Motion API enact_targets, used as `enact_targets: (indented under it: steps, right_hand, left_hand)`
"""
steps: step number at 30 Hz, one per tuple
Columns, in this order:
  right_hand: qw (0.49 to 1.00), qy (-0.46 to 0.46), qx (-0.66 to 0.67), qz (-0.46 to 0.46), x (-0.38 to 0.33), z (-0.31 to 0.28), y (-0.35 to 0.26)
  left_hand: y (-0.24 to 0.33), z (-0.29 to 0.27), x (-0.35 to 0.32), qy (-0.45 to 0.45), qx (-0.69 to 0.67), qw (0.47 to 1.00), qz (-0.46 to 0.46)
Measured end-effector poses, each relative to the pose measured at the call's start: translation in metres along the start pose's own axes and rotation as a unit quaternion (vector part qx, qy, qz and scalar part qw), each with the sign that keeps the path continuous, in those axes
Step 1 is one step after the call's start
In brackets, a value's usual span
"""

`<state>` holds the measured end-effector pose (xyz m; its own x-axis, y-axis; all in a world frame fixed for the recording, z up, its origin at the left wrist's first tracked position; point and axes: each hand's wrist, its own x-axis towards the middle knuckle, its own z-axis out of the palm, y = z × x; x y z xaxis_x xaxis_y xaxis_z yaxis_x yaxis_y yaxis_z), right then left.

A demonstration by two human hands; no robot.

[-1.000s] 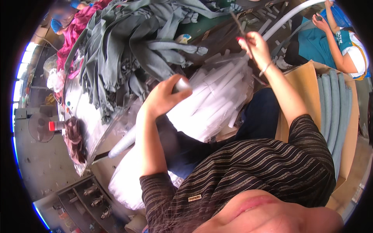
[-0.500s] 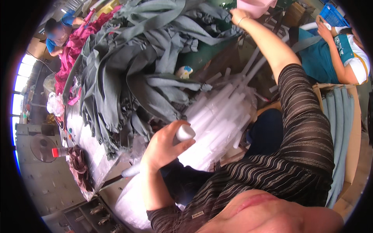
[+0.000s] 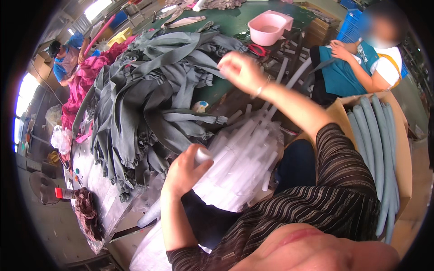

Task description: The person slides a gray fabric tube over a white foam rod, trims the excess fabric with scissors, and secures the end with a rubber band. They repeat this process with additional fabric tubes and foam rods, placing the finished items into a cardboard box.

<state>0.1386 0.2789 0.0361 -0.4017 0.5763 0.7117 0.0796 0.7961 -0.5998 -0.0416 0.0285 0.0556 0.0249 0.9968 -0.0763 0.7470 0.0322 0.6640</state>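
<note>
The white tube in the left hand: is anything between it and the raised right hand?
Nothing visible. The left hand grips the white tube above the bundle of tubes; the right hand hangs apart, over the grey cloth pile.

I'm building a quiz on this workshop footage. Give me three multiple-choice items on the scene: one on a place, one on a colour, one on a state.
1. Where is the pink basin?
A on the green table
B on the floor
C on a lap

2. What colour is the big heap of fabric sleeves?
A white
B grey
C yellow

3. What is the left hand doing?
A hanging free
B gripping a white tube
C lying flat

Answers: 1 A, it stands on the table's far end. 2 B, the heap is grey. 3 B, its fingers wrap the tube's end.
</note>
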Motion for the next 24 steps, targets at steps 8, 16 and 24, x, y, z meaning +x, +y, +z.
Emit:
enact_targets:
  steps: [8, 16, 24]
  right_hand:
    - [0.969, -0.106, 0.202, 0.100, -0.136, 0.063, -0.119]
    - [0.957, -0.069, 0.233, 0.160, -0.174, 0.029, -0.142]
    - [0.999, -0.020, 0.030, -0.025, -0.187, -0.042, -0.171]
  left_hand:
    - [0.009, 0.032, -0.001, 0.058, 0.087, 0.994, 0.020]
    - [0.048, 0.074, -0.049, 0.308, 0.190, 0.921, 0.142]
    - [0.082, 0.138, -0.066, 0.323, -0.010, 0.936, 0.140]
